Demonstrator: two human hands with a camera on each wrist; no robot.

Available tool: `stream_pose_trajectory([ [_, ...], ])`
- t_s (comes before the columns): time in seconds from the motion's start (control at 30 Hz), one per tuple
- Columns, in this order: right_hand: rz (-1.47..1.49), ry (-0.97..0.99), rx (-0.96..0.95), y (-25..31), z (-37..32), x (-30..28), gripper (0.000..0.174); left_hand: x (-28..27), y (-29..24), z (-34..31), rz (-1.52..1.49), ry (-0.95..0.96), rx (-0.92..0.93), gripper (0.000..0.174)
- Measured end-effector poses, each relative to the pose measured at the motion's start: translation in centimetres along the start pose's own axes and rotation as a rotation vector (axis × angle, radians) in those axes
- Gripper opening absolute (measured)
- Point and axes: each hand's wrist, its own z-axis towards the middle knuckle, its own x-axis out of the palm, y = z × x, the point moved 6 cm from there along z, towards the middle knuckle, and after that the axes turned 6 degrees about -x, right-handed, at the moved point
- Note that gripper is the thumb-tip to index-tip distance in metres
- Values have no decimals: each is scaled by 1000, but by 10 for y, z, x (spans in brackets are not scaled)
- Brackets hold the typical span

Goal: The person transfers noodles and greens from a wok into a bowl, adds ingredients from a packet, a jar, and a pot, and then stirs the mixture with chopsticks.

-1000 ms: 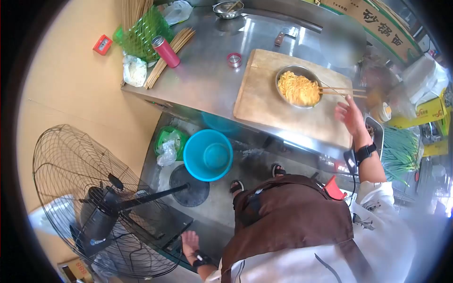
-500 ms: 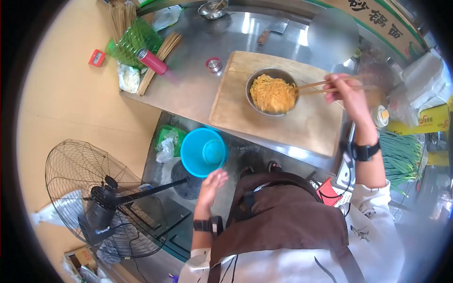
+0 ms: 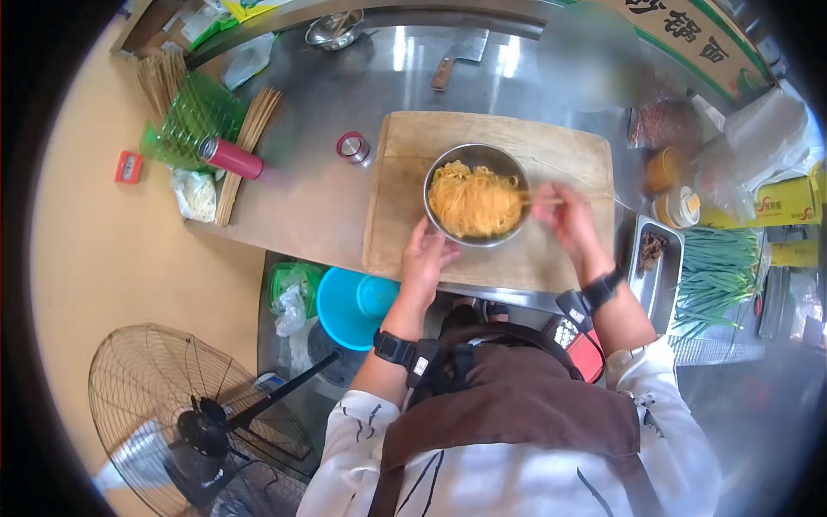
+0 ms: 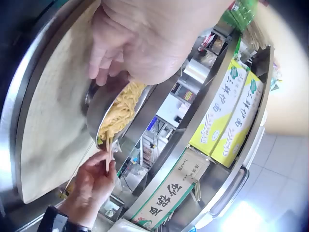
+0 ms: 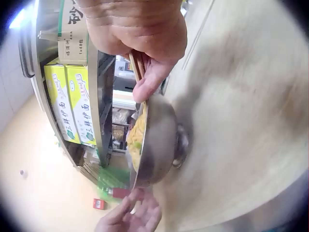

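Note:
A metal bowl (image 3: 482,242) of yellow noodles (image 3: 475,200) stands on the wooden cutting board (image 3: 568,138). My left hand (image 3: 424,265) holds the bowl's near left side, thumb at the rim and fingers along the outer wall. My right hand (image 3: 570,226) grips a pair of wooden chopsticks (image 4: 109,153) at the bowl's right side, their tips in the noodles. In the right wrist view, the right thumb lies along the chopsticks (image 5: 136,67), and the bowl's foot (image 5: 181,146) shows above the board.
A cleaver (image 3: 457,60) and a red-rimmed lid (image 3: 352,147) lie behind the board. Left are a pink bottle (image 3: 231,158) and skewers (image 3: 247,155). A metal tray (image 3: 639,289) and green onions (image 3: 719,271) stand right. Below are a blue tub (image 3: 345,310) and a fan (image 3: 198,422).
My left hand has come up from beside the fan to the bowl. My right hand has picked up the chopsticks and moved in close to the bowl with them.

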Motion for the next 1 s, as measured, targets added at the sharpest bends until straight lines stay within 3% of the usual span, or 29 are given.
stream_pose_trajectory([
  [0.17,226,8,65,-6,1,-4,28,-9,-7,6,6,26,-91,44],
  [0.37,253,-9,-109,51,-19,21,28,-13,-12,12,-5,154,-170,43],
  [0.63,159,130,-420,127,-58,63,31,-20,-5,26,-59,219,-216,48],
  [0.73,-100,204,-533,138,-73,82,32,-17,-3,28,-67,276,-215,45],
  [0.8,-368,132,-426,126,-79,87,29,-5,-7,24,-89,340,-214,43],
  [0.9,-662,139,-478,112,-88,85,22,-9,-1,24,-143,387,-231,35],
  [1.0,-631,-2,-250,100,-80,57,25,-9,-5,22,-126,382,-218,34],
])
